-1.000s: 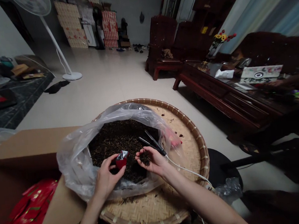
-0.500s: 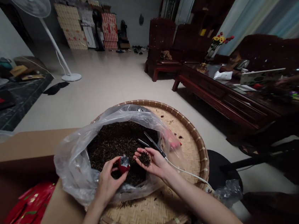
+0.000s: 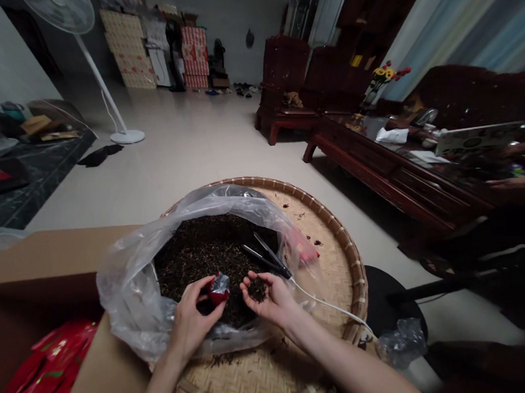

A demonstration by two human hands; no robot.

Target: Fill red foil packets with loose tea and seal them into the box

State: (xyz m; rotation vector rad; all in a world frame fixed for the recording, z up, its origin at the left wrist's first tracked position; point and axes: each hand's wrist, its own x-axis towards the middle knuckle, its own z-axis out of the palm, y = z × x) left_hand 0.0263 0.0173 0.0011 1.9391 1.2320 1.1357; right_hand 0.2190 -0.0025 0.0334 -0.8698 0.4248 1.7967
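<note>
Between the thumb and fingers of my left hand [image 3: 194, 313] is a small red foil packet [image 3: 219, 290], its silvery inside showing at the open mouth. Just to its right, my right hand [image 3: 270, 295] is cupped palm up around a clump of dark dried tea leaves [image 3: 256, 289]. Both hands are over a large clear plastic bag [image 3: 130, 298] full of loose dark tea [image 3: 203, 256]. A black hair straightener [image 3: 269, 258] with a white cord rests at the bag's right side, its arms apart. The bag sits on a round woven bamboo tray [image 3: 336, 276].
At the left stands an open cardboard box [image 3: 61, 249] with shiny red packets [image 3: 42, 376] inside. Crumpled clear plastic [image 3: 403, 341] lies right of the tray. Further off are a dark wooden table [image 3: 382, 171], a white standing fan [image 3: 127, 136] and, at far right, another person's arms [image 3: 524, 183].
My right hand's fingers have curled in more around the tea leaves, and the hand has shifted slightly right. My left hand holds the packet nearly still. The other person's arms have moved.
</note>
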